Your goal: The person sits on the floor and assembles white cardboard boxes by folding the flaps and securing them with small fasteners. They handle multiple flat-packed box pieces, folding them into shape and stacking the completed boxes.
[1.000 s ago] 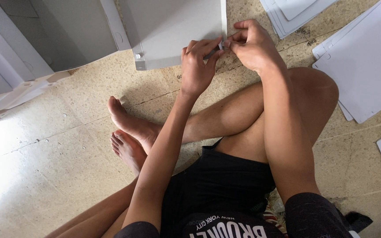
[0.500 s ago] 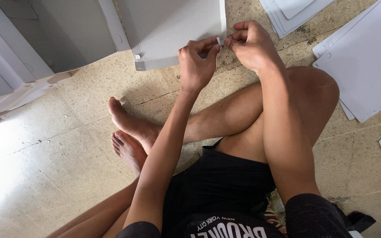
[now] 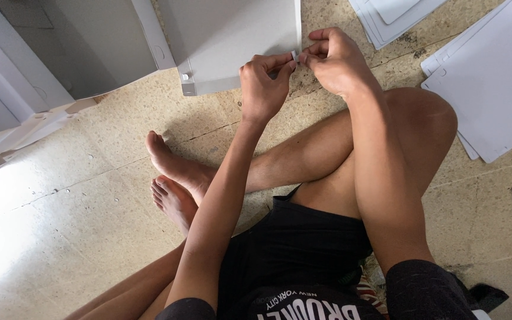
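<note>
In the head view, I sit on the speckled floor with my legs crossed, and both my hands are raised in front of me. My left hand and my right hand meet at the right edge of a grey panel that leans on the floor. Between the tips of my fingers there is a small white piece, just at the panel's edge. The thumb and forefinger of each hand are pressed together on this piece, one hand from each side; the other fingers are curled. I cannot tell if the piece is fixed to the panel. A stack of white sheets lies near my right knee.
</note>
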